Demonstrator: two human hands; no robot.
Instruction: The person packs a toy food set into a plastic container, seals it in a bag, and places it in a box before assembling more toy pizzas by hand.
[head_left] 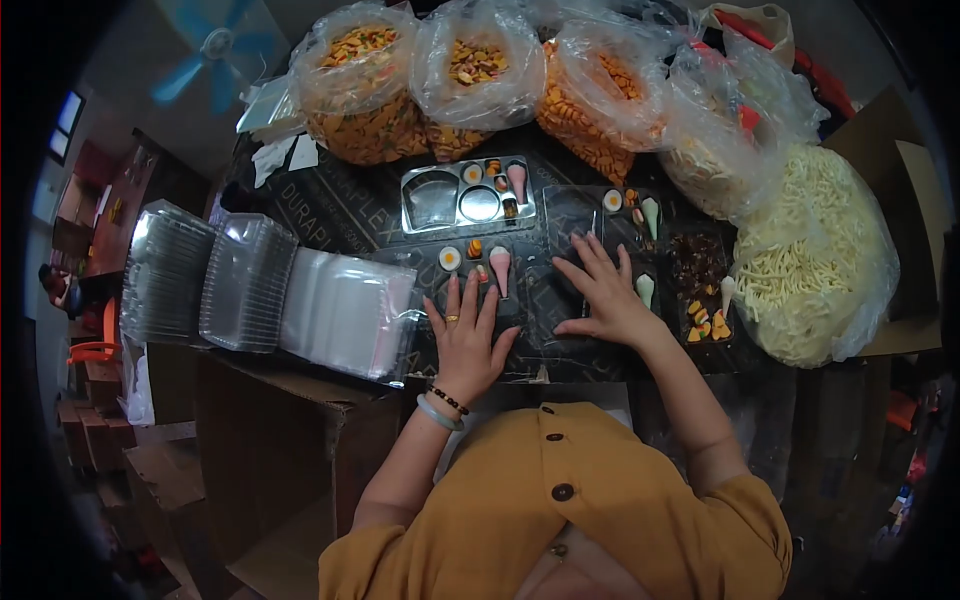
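Note:
My left hand (465, 330) lies with spread fingers at the near edge of a transparent compartment tray. Around its fingertips are a small fried-egg piece (450, 258), an orange burger-like piece (474, 247) and a pink cone-shaped piece (500, 268). My right hand (607, 297) is flat and open, fingers apart, over another transparent tray. Close to its fingers are a white-topped green cone piece (645, 290) and, farther back, another fried-egg piece (613, 201). Neither hand appears to hold anything. Beyond them sits a silver tray (415, 222) with similar miniature food pieces.
Stacked transparent plastic trays (250, 280) and a pile of plastic sleeves (335, 310) are at left. Open bags of small orange pieces (365, 125) line the back. A bag of pale noodle-like strands (810, 260) stands right, near dark brown pieces (697, 260). Cardboard boxes (270, 440) stand below the table.

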